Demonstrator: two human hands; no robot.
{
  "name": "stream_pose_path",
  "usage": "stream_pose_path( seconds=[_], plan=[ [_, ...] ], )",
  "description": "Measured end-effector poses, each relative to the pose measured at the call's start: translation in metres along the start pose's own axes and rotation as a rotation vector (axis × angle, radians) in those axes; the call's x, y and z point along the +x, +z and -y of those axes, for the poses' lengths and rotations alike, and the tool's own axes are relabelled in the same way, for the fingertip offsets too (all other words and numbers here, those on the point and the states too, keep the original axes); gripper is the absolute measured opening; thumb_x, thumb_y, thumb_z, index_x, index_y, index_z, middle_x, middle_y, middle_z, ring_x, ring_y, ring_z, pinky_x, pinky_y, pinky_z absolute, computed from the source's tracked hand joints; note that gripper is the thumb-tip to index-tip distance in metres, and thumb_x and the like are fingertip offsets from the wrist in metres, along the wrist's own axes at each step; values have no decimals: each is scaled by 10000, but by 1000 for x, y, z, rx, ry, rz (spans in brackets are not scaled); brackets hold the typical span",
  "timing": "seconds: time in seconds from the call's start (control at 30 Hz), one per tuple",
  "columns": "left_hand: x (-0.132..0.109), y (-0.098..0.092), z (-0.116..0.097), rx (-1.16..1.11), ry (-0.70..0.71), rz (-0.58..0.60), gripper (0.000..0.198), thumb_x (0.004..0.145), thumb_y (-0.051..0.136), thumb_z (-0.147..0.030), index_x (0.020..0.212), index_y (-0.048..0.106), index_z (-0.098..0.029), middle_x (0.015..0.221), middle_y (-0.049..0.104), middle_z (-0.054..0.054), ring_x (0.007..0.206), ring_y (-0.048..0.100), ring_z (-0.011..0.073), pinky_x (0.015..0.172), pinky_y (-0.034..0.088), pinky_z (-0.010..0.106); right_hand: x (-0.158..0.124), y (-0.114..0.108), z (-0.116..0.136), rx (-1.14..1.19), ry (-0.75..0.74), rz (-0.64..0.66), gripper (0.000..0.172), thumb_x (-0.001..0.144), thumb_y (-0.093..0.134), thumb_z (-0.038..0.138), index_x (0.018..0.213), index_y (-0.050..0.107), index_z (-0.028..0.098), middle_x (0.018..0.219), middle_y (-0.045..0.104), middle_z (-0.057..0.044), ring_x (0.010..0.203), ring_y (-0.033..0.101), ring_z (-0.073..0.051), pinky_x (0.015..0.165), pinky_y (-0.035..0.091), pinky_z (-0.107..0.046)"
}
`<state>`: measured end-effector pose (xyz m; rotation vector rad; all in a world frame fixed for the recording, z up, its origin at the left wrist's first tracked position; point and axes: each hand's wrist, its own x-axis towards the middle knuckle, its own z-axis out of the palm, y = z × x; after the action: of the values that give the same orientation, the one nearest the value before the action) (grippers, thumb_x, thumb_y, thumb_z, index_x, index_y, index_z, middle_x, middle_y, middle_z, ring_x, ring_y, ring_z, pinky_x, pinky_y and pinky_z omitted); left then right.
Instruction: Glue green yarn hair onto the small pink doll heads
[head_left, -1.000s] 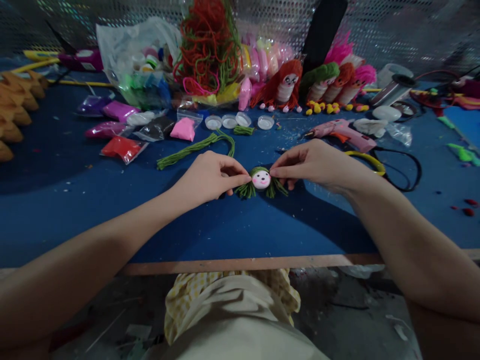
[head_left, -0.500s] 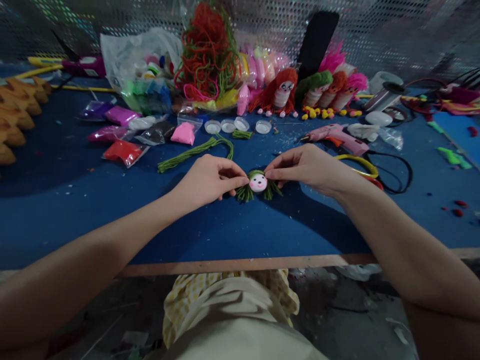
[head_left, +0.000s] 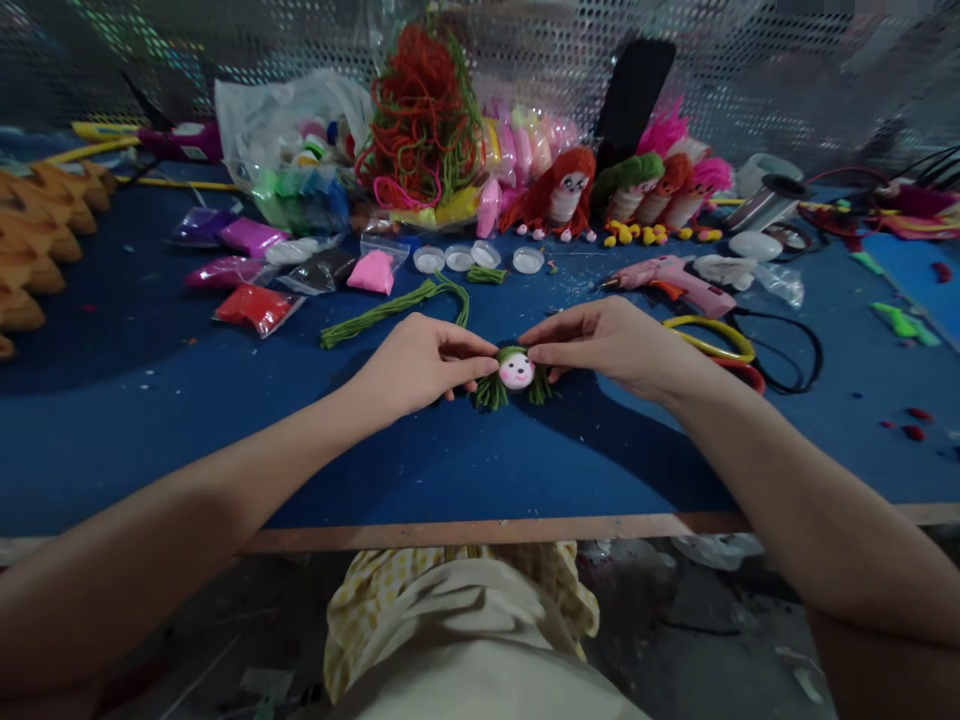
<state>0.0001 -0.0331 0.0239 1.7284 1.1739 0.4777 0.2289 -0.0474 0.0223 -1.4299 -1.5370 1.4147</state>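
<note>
A small doll head (head_left: 516,373) with a pale pink face and green yarn hair lies on the blue table (head_left: 450,460). My left hand (head_left: 420,362) pinches the yarn on its left side, fingers closed. My right hand (head_left: 607,342) pinches the yarn at its top right, fingers closed too. Both hands rest on the table top, one on each side of the head.
Behind lie a green yarn bundle (head_left: 390,308), white caps (head_left: 480,258), coloured clay packets (head_left: 255,305), a pink glue gun (head_left: 675,280) and yellow-handled scissors (head_left: 720,335). Finished yarn dolls (head_left: 570,195) and a yarn tangle (head_left: 424,110) stand at the back. The wooden table edge (head_left: 487,527) runs near me.
Both hands drew closer together over the doll head; my right fingertips moved from its right side onto the top of the yarn hair. The view shifted slightly.
</note>
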Motion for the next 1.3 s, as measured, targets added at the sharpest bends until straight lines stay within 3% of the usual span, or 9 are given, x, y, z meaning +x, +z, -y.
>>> stream_pose_path(
  seconds=[0.13, 0.27, 0.43, 0.77, 1.2, 1.3],
  plan=[
    [-1, -2, 1, 39, 99, -87, 254, 820, 740, -318, 1026, 818, -191, 746, 777, 40, 552, 620, 118, 470, 468, 215, -2, 4, 3, -5, -91, -91, 212, 683, 862, 318, 850, 817, 194, 798, 796, -52, 674, 714, -155, 650, 623, -282],
    [0, -4, 5, 156, 276, -207, 228, 842, 721, -327, 1017, 824, -226, 930, 808, 45, 751, 700, 158, 635, 529, 240, -3, 5, 4, -51, -184, -145, 212, 717, 839, 355, 864, 815, 204, 815, 798, -44, 717, 728, -171, 715, 628, -312],
    [1, -5, 11, 263, 401, -225, 202, 872, 684, -330, 1001, 817, -249, 997, 802, 34, 886, 713, 178, 731, 543, 253, -3, 3, 3, -128, -203, -122, 237, 742, 815, 383, 903, 816, 209, 848, 802, -48, 743, 732, -182, 717, 617, -315],
    [1, 0, 1, 274, 385, -229, 259, 847, 715, -415, 970, 787, -198, 953, 778, 54, 829, 701, 166, 672, 536, 228, -4, 8, 6, -278, -267, -198, 212, 765, 787, 390, 844, 802, 194, 778, 780, -46, 670, 668, -161, 616, 518, -282],
    [8, 3, 4, 151, 315, -230, 217, 823, 722, -354, 918, 764, -163, 885, 771, 46, 768, 685, 148, 703, 540, 238, -5, 14, 3, -324, -328, -253, 196, 827, 729, 373, 863, 798, 194, 795, 768, -48, 683, 661, -167, 627, 504, -294],
    [9, 2, 5, 116, 301, -214, 210, 821, 719, -346, 915, 763, -164, 875, 771, 44, 747, 680, 143, 709, 538, 243, -6, 15, 3, -364, -373, -253, 169, 834, 719, 351, 885, 799, 211, 846, 778, -47, 743, 689, -186, 689, 540, -314]
  ],
)
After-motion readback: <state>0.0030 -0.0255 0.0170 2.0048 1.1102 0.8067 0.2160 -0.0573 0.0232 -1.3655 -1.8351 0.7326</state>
